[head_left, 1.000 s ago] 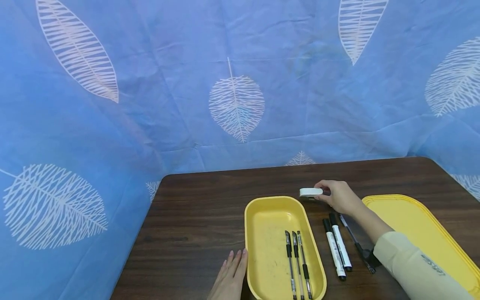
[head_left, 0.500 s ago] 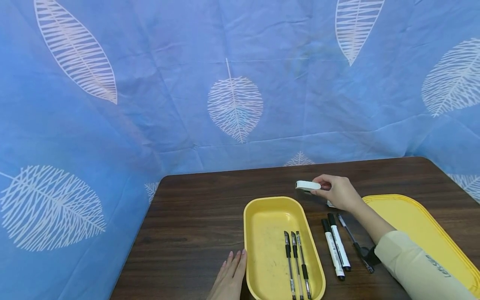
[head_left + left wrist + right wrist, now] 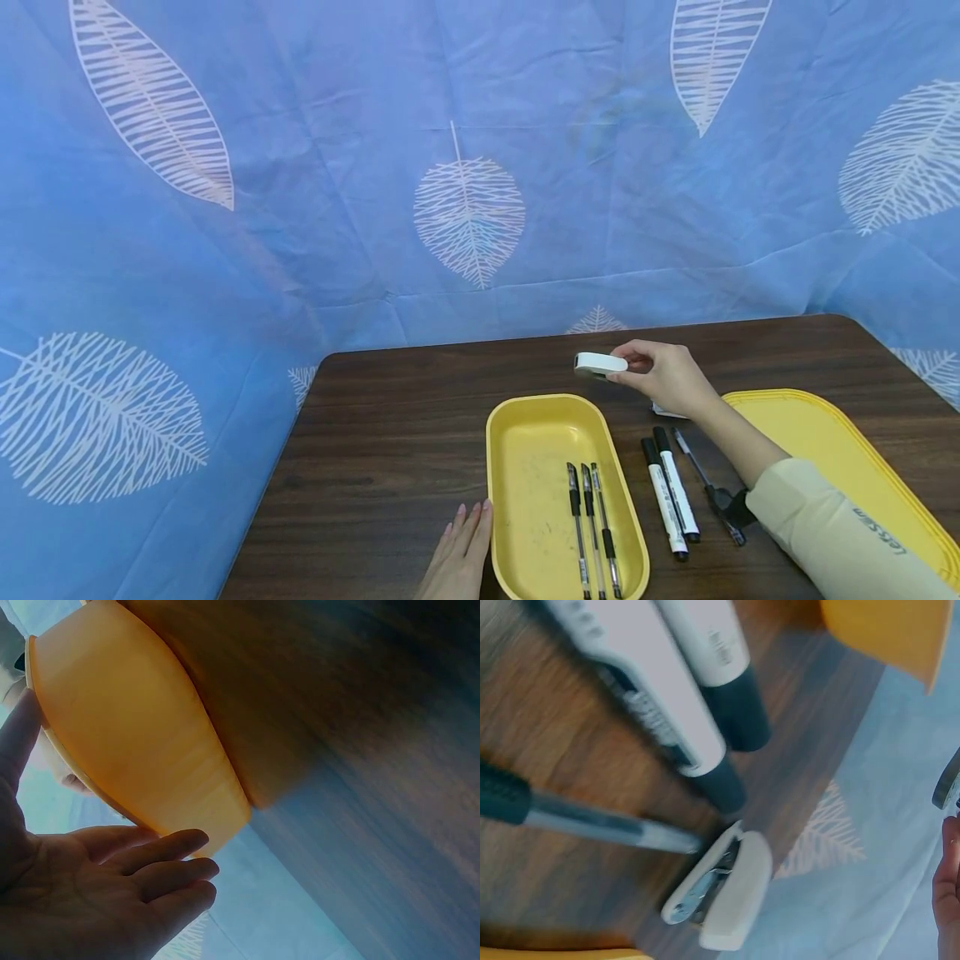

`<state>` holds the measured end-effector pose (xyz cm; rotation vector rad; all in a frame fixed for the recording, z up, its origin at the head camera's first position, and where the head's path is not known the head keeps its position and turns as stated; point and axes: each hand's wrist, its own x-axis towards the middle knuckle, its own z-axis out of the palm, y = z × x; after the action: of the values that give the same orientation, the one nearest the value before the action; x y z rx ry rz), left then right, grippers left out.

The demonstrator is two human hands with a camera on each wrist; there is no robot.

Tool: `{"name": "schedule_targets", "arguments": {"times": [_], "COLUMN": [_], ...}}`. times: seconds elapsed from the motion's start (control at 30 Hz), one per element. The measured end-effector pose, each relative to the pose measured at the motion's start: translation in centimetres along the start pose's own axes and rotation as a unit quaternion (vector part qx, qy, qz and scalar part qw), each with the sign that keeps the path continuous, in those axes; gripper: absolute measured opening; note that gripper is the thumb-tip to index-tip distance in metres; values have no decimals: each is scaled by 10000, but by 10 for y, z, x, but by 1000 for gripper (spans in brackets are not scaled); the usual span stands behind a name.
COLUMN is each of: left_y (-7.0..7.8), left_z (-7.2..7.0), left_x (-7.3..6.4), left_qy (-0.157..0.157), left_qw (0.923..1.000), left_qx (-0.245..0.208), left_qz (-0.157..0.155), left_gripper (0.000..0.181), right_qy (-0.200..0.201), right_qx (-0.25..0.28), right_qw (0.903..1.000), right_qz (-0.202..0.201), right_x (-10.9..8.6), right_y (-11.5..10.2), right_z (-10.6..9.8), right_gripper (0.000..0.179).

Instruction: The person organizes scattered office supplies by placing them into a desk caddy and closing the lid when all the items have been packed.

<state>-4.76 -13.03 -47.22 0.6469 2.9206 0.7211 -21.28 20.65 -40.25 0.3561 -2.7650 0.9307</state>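
Note:
My right hand (image 3: 663, 379) pinches a small white stapler (image 3: 600, 363) by one end, above the table behind the yellow bin (image 3: 532, 442). Only part of that hand shows at the right edge of the right wrist view. A second white stapler (image 3: 739, 900) lies on the table below it, mostly hidden by the hand in the head view. My left hand (image 3: 456, 557) has its fingers extended along the bin's left side. In the left wrist view, its thumb reaches the rim. Several pens (image 3: 606, 533) lie side by side within the bin, toward its right side.
Two white markers with black caps (image 3: 666, 504) lie between the bin and a yellow tray (image 3: 817, 442) at right. Beside them is a clear pen (image 3: 697, 458), partly covered by a black thing near my sleeve. A blue leaf-print cloth (image 3: 360, 208) hangs behind the table.
My right hand has lifted the stapler and carried it left and slightly up in the view, uncovering part of the other stapler. The left hand has stayed at the bin.

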Motion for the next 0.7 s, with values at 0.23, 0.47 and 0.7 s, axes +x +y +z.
{"name": "schedule_targets", "arguments": {"times": [0.23, 0.47, 0.7], "left_y": [0, 1, 1], "left_z": [3, 4, 5], "left_x": [-1, -2, -4], "left_qy": [276, 416, 515], "left_qw": [9992, 9986, 9976], "left_qx": [263, 287, 359], "left_qz": [118, 144, 283], "left_gripper": [102, 101, 99], "right_qy": [54, 95, -16], "right_qx": [144, 207, 355], "right_qw": [9996, 9981, 9970], "right_qz": [-256, -579, -694], "right_x": [2, 5, 6], "right_y": [-22, -44, -56], "right_z": [0, -1, 5], "right_gripper": [29, 28, 27]}}
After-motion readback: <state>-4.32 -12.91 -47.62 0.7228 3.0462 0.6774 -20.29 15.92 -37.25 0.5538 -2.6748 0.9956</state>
